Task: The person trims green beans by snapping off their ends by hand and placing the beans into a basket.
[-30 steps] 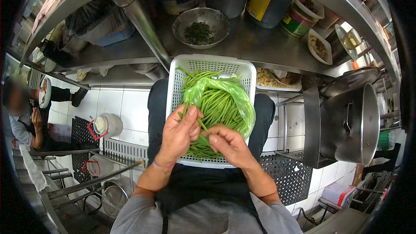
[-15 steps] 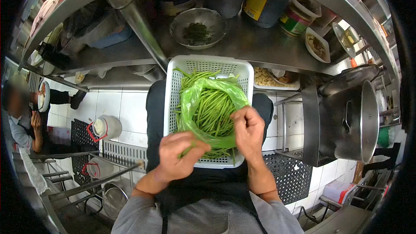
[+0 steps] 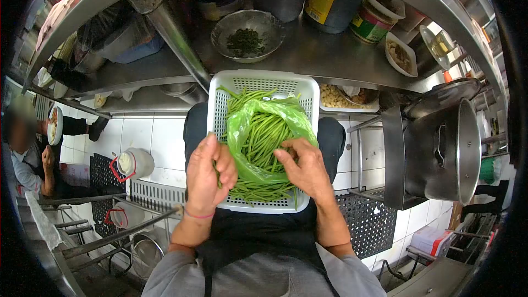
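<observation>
A white perforated basket (image 3: 219,110) rests at my lap with green beans (image 3: 258,192) in it. Inside it, a green plastic bag (image 3: 238,126) lies open-mouthed around more beans. My left hand (image 3: 210,173) is at the basket's left edge, thumb raised and fingers curled around a bit of green bean, mostly hidden by the fingers. Over the right side of the bag is my right hand (image 3: 305,168), its thumb and forefinger apart at the beans in the bag's mouth; nothing shows between them.
Ahead, a steel shelf (image 3: 330,63) bears a metal bowl (image 3: 247,36) with dark green leaves, jars and dishes. A large steel pot (image 3: 445,154) stands at right. At left are a white bucket (image 3: 137,163), metal racks and another person (image 3: 27,159) with a dish.
My left hand has moved up and left from the basket's lower edge. My right hand let go of the bag's rim and shifted inward to the beans. The bag's mouth was opened wider since the first frame.
</observation>
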Demonstrator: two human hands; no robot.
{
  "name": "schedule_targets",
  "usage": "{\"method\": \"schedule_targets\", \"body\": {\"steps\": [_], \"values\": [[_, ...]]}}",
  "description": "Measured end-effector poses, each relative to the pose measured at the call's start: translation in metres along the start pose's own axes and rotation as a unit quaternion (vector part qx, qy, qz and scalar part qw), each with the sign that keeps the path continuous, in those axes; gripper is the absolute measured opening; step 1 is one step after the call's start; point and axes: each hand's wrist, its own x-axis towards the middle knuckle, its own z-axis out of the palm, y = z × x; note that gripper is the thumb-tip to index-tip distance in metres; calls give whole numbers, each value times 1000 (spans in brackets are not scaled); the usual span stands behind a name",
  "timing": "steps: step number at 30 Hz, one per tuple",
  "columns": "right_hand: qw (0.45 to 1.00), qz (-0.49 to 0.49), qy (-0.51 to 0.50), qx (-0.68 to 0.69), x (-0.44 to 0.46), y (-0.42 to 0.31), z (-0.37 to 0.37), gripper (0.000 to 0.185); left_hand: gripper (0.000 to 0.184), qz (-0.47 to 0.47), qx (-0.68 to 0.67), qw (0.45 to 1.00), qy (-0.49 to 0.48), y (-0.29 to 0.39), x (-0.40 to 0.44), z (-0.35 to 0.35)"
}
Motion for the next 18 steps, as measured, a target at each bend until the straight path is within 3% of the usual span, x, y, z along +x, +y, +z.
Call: {"method": "schedule_targets", "body": {"steps": [3,5,6,9,13,14,18], "values": [[996,-65,-31,-44,1,15,13,17,28,35,159,986,-25,-5,-4,2],[998,-57,-14,22,0,13,11,16,22,75,281,956,-37,-13,0,-9],[997,-53,-5,56,1,9,9,15,12,151,348,925,-33,-18,4,-5],[991,-34,44,121,0,-8,-10,7,17,58,424,900,-87,-13,-3,5],[975,-73,5,209,-5,-15,-23,7,25,89,490,839,-222,-23,1,5],[976,-78,2,205,-6,-16,-23,8,25,43,505,826,-247,-20,1,6],[981,-75,-23,176,-8,-21,-28,10,27,20,377,893,-246,-26,2,3]]}}
